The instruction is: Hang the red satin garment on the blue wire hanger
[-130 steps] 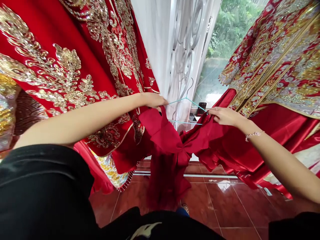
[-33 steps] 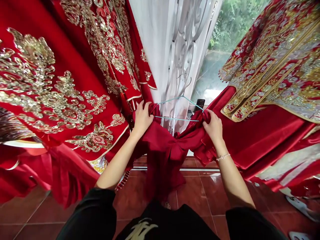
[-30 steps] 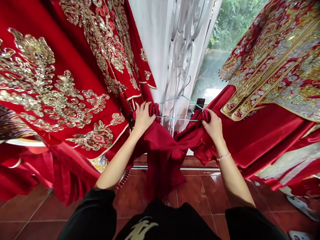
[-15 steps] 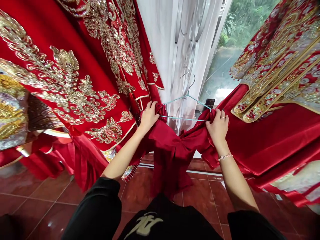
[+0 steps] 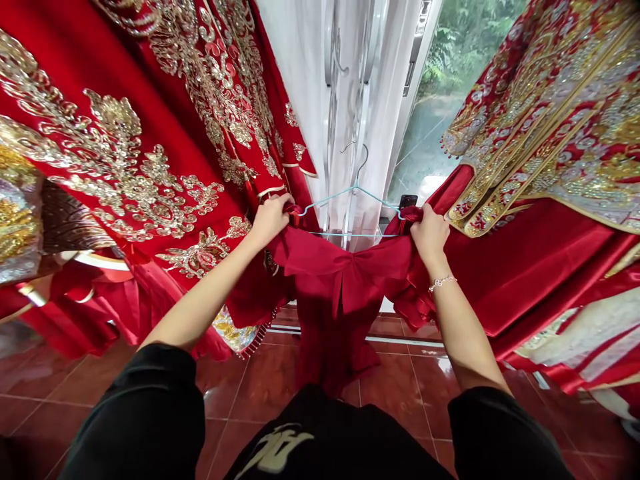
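Two closed hands, the left hand [image 5: 270,220] and the right hand [image 5: 430,233], grip the edges of a red satin top [image 5: 340,280] at the ends of a blue hanger [image 5: 353,190]. A slipped grip could drop it to the tile floor [image 5: 265,393]; sequinned robes [image 5: 125,167] crowd both sides, and their beads could snag it

A dress shop, going by the gold-sequined red gowns [image 5: 115,127]

Glossy, smooth satin on the red garment [image 5: 345,283], rough raised sequins and gold thread on the hanging robe [image 5: 120,153], matt sheer cloth in the white curtain [image 5: 305,87], a thin hanger [image 5: 353,190] that looked plastic-coated, though hard to tell, polished ceramic floor tiles [image 5: 270,393] shining wet-bright
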`<move>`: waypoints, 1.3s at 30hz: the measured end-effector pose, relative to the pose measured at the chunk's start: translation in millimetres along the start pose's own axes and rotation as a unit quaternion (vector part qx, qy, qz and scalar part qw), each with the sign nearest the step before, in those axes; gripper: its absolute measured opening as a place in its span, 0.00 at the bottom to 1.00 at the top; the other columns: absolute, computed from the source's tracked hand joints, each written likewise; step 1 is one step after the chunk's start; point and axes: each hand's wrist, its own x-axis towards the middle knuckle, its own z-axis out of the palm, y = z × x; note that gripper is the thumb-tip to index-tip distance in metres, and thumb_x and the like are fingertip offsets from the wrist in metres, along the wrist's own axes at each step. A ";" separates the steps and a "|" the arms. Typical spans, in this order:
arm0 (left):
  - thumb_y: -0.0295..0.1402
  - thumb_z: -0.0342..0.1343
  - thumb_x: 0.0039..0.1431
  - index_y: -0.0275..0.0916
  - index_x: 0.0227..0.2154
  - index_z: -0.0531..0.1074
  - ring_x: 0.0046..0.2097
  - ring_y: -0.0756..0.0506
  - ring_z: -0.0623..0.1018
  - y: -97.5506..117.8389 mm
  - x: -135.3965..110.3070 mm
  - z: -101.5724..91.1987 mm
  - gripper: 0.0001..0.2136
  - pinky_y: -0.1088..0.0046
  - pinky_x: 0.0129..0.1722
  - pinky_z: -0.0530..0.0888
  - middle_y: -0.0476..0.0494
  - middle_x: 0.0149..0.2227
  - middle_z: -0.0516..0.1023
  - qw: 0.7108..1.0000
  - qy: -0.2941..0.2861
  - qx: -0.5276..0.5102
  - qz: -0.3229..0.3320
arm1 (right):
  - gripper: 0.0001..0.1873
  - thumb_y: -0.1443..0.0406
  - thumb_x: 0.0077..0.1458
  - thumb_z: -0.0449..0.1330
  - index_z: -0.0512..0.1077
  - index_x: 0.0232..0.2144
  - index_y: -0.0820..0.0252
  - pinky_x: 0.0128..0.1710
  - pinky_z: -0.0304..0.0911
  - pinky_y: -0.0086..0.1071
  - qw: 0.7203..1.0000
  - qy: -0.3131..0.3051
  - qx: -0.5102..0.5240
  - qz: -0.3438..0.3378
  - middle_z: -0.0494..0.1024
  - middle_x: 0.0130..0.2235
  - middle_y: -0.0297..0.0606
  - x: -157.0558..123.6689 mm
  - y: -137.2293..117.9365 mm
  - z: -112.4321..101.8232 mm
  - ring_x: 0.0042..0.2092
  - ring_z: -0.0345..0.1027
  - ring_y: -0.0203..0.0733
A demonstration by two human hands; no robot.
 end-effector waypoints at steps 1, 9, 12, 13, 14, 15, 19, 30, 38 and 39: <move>0.21 0.48 0.55 0.39 0.51 0.75 0.54 0.36 0.76 -6.6 1.5 -2.5 0.22 0.58 0.54 0.74 0.37 0.51 0.77 1.000 0.000 -0.025 0.007 | 0.20 0.72 0.55 0.51 0.73 0.49 0.64 0.43 0.62 0.45 1.000 0.003 0.005 0.002 0.77 0.39 0.54 1.8 4.4 -2.4 0.44 0.71 0.58; 0.22 0.44 0.52 0.36 0.32 0.76 0.51 0.41 0.78 -30.4 -2.0 -1.0 0.14 0.64 0.54 0.72 0.39 0.44 0.81 0.987 0.086 -0.114 0.078 | 0.08 0.69 0.50 0.54 0.73 0.28 0.60 0.31 0.53 0.34 0.998 -0.022 0.051 0.001 0.75 0.28 0.43 14.4 33.3 -16.0 0.31 0.64 0.45; 0.25 0.46 0.55 0.37 0.37 0.76 0.49 0.35 0.80 -16.2 -9.5 -7.7 0.14 0.59 0.47 0.74 0.36 0.48 0.79 0.996 0.054 0.001 0.073 | 0.11 0.69 0.51 0.53 0.74 0.35 0.61 0.30 0.50 0.34 0.999 -0.007 -0.005 -0.050 0.76 0.30 0.45 3.0 29.2 -23.4 0.31 0.65 0.46; 0.26 0.47 0.55 0.37 0.39 0.76 0.48 0.33 0.80 -10.7 -10.2 -11.1 0.14 0.57 0.45 0.75 0.34 0.49 0.78 0.996 0.032 0.037 0.074 | 0.13 0.69 0.52 0.53 0.74 0.38 0.61 0.30 0.49 0.34 0.997 -0.002 -0.033 -0.077 0.76 0.31 0.46 -1.4 27.2 -26.0 0.32 0.65 0.47; 0.26 0.47 0.56 0.37 0.40 0.76 0.48 0.32 0.80 -6.1 -9.6 -14.4 0.14 0.56 0.44 0.75 0.34 0.50 0.78 0.995 0.015 0.062 0.079 | 0.14 0.69 0.53 0.53 0.74 0.40 0.61 0.30 0.48 0.34 0.992 -0.003 -0.058 -0.108 0.77 0.31 0.46 -4.9 25.6 -28.5 0.32 0.66 0.47; 0.25 0.48 0.56 0.37 0.41 0.76 0.49 0.32 0.79 -2.9 -7.5 -17.4 0.14 0.57 0.44 0.75 0.34 0.51 0.78 0.993 0.002 0.073 0.087 | 0.14 0.69 0.53 0.53 0.74 0.41 0.61 0.30 0.47 0.34 0.987 -0.009 -0.076 -0.140 0.76 0.30 0.46 -6.9 24.6 -30.8 0.32 0.66 0.47; 0.21 0.49 0.48 0.37 0.31 0.75 0.56 0.35 0.76 -9.5 9.8 -21.2 0.11 0.63 0.49 0.73 0.37 0.48 0.80 0.997 0.005 -0.003 0.078 | 0.09 0.72 0.48 0.54 0.72 0.31 0.59 0.30 0.47 0.33 0.979 -0.034 -0.009 -0.201 0.71 0.24 0.38 2.8 27.8 -34.8 0.29 0.63 0.43; 0.24 0.50 0.33 0.39 0.22 0.69 0.34 0.44 0.77 -59.9 14.6 4.6 0.09 0.72 0.40 0.73 0.48 0.25 0.76 0.950 0.016 -0.281 -0.135 | 0.05 0.71 0.32 0.51 0.59 0.17 0.57 0.25 0.47 0.28 0.887 -0.042 0.457 0.047 0.59 0.19 0.25 14.3 33.4 -2.0 0.23 0.50 0.30; 0.25 0.48 0.29 0.39 0.28 0.72 0.41 0.41 0.79 -52.1 -37.3 17.5 0.17 0.61 0.54 0.72 0.46 0.33 0.81 0.874 -0.010 -0.482 -0.058 | 0.06 0.70 0.41 0.55 0.65 0.26 0.56 0.33 0.60 0.31 0.936 -0.028 0.303 -0.175 0.69 0.25 0.30 -2.4 40.5 -4.7 0.28 0.62 0.37; 0.25 0.48 0.29 0.39 0.28 0.72 0.42 0.41 0.79 -50.6 -41.1 18.3 0.17 0.60 0.55 0.72 0.46 0.34 0.81 0.875 0.001 -0.483 -0.045 | 0.09 0.70 0.43 0.55 0.69 0.31 0.57 0.37 0.63 0.34 0.943 -0.043 0.256 -0.210 0.74 0.29 0.33 -3.7 41.9 -7.2 0.31 0.66 0.40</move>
